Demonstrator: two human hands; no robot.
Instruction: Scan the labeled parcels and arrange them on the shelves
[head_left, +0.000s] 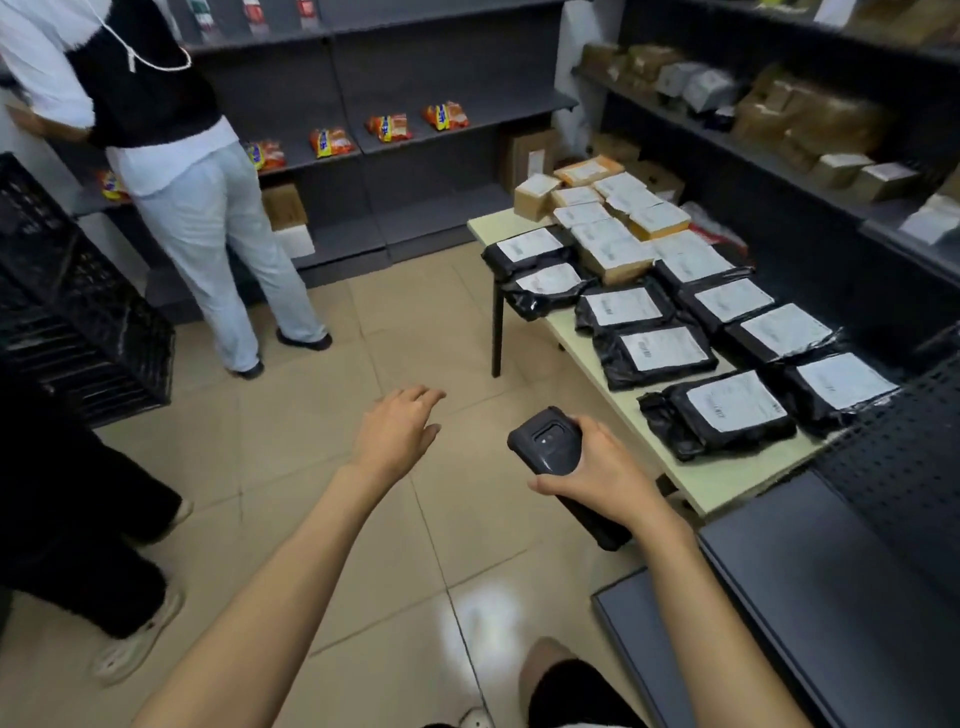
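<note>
— Fingers (592, 431) of the right hand (597, 475) are curled round a black handheld scanner (545, 441), thumb along its near side, with its camera window facing up. See that?

— Yes. And the left hand (397, 434)?

— Loosely spread, palm down, holding nothing. It hangs over the tiled floor (332, 519), just left of the scanner and apart from it.

— Where are the parcels relative to those fingers?

— On the pale table (748, 480) to the right of both hands and further away. The nearest black polybag parcel (719, 413) lies just beyond the right hand's knuckles, white label up, not touched. More black bags (654, 356) run in two rows up the table, and the tan cardboard parcels (613, 254) sit at its far end, well apart from the hands.

— And the shelves?

— Dark shelving (779, 156) along the right wall already carries brown boxes. An unloaded dark shelf (810, 571) sits below the right forearm. The back shelving (415, 140) holds orange snack packets (388, 128).

— Anyone else there?

— A person in light trousers (208, 234) stands at the back shelves, facing away. Dark trouser legs and a pale shoe (140, 644) show at the left edge, by a black plastic crate (78, 322).
</note>
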